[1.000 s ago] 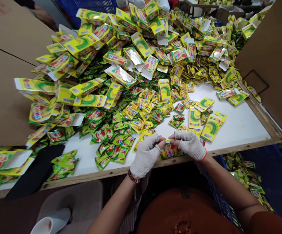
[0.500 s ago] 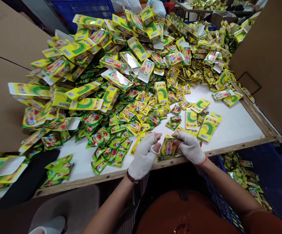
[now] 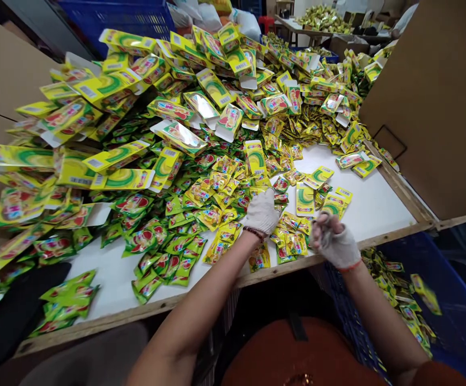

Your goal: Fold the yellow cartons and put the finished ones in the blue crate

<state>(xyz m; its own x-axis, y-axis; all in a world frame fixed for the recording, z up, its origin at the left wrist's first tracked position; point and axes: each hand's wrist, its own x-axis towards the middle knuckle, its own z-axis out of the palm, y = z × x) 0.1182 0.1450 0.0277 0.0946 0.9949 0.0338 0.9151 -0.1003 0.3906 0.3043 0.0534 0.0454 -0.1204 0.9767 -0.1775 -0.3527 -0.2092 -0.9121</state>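
My left hand (image 3: pixel 262 213), in a white fingerless glove, reaches over the small candy packets at the lower end of a yellow box (image 3: pixel 256 158). Its fingertips are hidden, so I cannot tell whether it grips anything. My right hand (image 3: pixel 337 244), gloved the same way, hovers by the table's front edge. Its fingers are loosely curled and apart, somewhat blurred, with nothing seen in them. Between the hands lie yellow packets (image 3: pixel 293 236). A flat yellow box (image 3: pixel 305 199) and another yellow box (image 3: pixel 336 202) lie just beyond the right hand. A blurred yellow box (image 3: pixel 426 294) is over the crate at the right.
A big heap of yellow boxes (image 3: pixel 108 86) covers the back and left of the white table (image 3: pixel 381 198). Green packets (image 3: pixel 172 262) spread before it. A blue crate (image 3: pixel 453 316) with boxes stands below the right edge. Cardboard (image 3: pixel 429 107) rises at the right.
The box held between my hands has left them; a blurred box now shows over the blue crate. My left hand moved forward onto the packets, and my right hand shifted right. The view turned somewhat.
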